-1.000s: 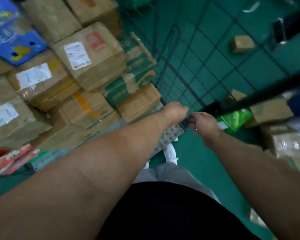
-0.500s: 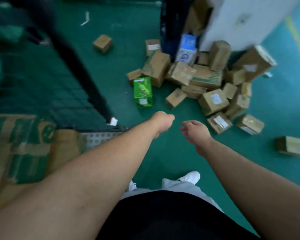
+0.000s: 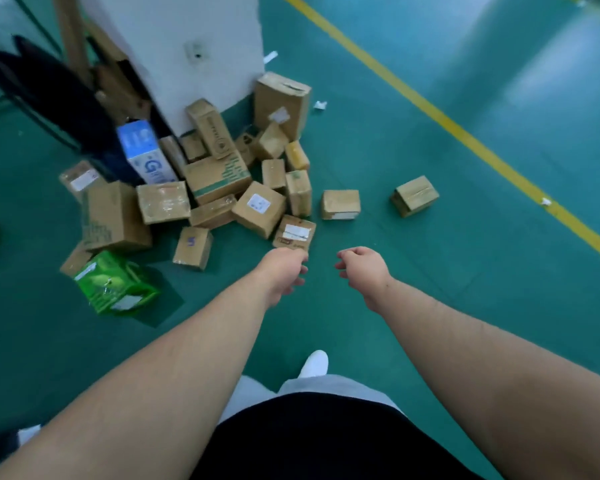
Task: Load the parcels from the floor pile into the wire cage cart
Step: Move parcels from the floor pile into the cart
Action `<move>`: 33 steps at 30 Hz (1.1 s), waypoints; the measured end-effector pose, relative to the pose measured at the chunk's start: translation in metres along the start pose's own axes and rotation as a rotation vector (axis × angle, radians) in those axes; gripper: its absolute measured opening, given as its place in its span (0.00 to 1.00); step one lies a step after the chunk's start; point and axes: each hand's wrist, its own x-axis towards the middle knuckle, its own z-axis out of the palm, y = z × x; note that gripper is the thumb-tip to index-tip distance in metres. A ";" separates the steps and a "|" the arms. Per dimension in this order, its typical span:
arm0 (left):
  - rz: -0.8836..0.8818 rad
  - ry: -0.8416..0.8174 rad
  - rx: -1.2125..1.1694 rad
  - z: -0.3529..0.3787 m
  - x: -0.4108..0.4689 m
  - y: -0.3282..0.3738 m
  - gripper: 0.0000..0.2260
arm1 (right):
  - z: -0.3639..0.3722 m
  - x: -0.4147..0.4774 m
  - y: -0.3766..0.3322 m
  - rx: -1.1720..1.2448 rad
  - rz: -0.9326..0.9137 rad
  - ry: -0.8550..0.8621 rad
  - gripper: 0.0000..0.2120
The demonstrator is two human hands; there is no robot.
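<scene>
Parcels (image 3: 222, 181) lay heaped on the green floor (image 3: 430, 271) against a white pillar (image 3: 194, 46). Both hands were empty, the left hand (image 3: 284, 271) and right hand (image 3: 362, 268) loosely curled. The nearest small box (image 3: 294, 233) looked light and stiff, best gripped by opposite sides.

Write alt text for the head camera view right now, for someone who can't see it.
Both bare hands, left hand and right hand, reach out empty over a green floor toward a pile of cardboard parcels heaped against a white pillar. A green box lies at the pile's near left, and two brown boxes sit apart to the right.
</scene>
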 end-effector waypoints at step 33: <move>-0.009 -0.388 0.679 0.339 0.214 0.390 0.13 | -0.343 0.242 -0.055 0.160 0.322 0.277 0.10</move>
